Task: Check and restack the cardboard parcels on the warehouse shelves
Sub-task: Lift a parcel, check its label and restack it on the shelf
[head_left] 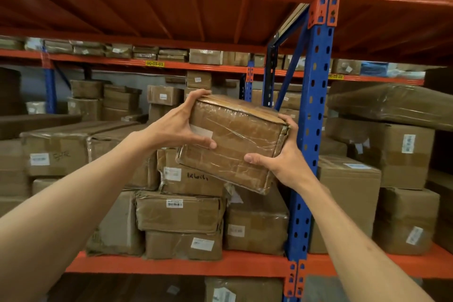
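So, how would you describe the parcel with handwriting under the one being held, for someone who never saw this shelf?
Find the blue upright post and look left of it, to the stacked parcels on the orange shelf. The handwritten parcel tops the middle stack, just below the held parcel. It alone there has black scrawl beside its white label.

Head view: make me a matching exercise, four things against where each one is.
Things:
1. taped parcel
2. blue post
3. yellow tag
4. parcel with handwriting

Places:
A. on the orange beam at the back
B. held in both hands
C. in the stack right below the held one
D. upright, right of the hands

Pairs: 1-B, 2-D, 3-A, 4-C
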The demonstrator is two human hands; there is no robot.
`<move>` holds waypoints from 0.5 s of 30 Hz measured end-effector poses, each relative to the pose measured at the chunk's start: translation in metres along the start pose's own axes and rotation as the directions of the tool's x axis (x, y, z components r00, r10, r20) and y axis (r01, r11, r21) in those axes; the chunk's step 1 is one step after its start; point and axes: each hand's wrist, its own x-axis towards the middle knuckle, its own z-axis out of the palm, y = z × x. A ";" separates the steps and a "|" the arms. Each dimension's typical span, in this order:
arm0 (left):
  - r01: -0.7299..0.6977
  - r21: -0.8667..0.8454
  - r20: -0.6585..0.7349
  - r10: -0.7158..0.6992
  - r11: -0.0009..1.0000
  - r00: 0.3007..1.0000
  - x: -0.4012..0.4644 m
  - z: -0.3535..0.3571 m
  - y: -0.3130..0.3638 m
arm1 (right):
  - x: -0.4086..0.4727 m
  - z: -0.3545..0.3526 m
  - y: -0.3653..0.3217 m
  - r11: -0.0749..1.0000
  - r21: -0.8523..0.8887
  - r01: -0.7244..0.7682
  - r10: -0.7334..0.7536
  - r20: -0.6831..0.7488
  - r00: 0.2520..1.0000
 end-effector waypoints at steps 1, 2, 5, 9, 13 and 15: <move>-0.003 -0.035 -0.013 0.003 0.999 1.000 0.003 0.004 0.001 | 0.004 -0.002 0.005 1.000 -0.006 0.002 -0.001 0.011 1.000; 0.002 -0.066 -0.026 -0.003 0.998 1.000 0.006 0.009 0.002 | 0.007 -0.005 0.011 1.000 -0.004 0.000 0.000 0.017 1.000; 0.018 -0.106 -0.061 -0.025 0.994 0.998 0.021 0.023 0.008 | 0.015 -0.013 0.027 1.000 0.030 0.004 -0.004 0.019 1.000; 0.035 -0.092 -0.089 -0.043 0.995 0.995 0.039 0.041 0.018 | 0.028 -0.034 0.044 0.999 0.032 0.020 -0.021 0.032 0.999; 0.029 -0.082 -0.116 -0.038 0.996 0.992 0.059 0.069 0.028 | 0.037 -0.064 0.062 1.000 0.018 0.014 -0.015 0.048 0.999; 0.023 -0.089 -0.120 -0.034 0.996 0.992 0.068 0.079 0.029 | 0.039 -0.079 0.066 1.000 0.004 0.011 -0.011 0.051 0.999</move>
